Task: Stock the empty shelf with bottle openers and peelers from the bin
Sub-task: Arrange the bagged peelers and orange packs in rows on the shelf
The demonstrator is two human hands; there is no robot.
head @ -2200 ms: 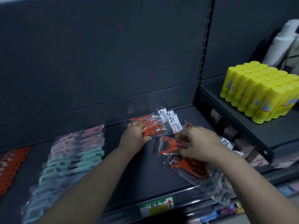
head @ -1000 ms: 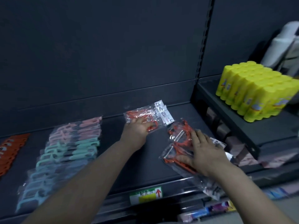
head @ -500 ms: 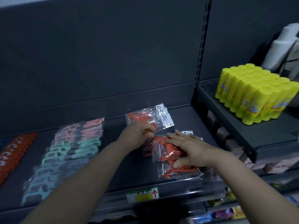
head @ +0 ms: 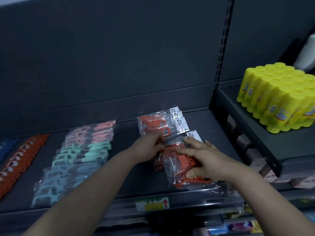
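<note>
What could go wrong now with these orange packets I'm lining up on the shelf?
1. The front packets under the right hand reach the shelf's lip, so the slick bags could slide off once released.
2. The left hand pinches only their edge, so a pull may fan them out crooked.
3. Pushing them back might shove the back pile askew.

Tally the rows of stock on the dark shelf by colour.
Row of loose orange-red plastic pieces: 1
Row of pink, mint and pale-blue bagged utensils: 1
Row of orange bagged peelers: 1
Dark-blue row, cut off at left: 1
Total: 4
</note>
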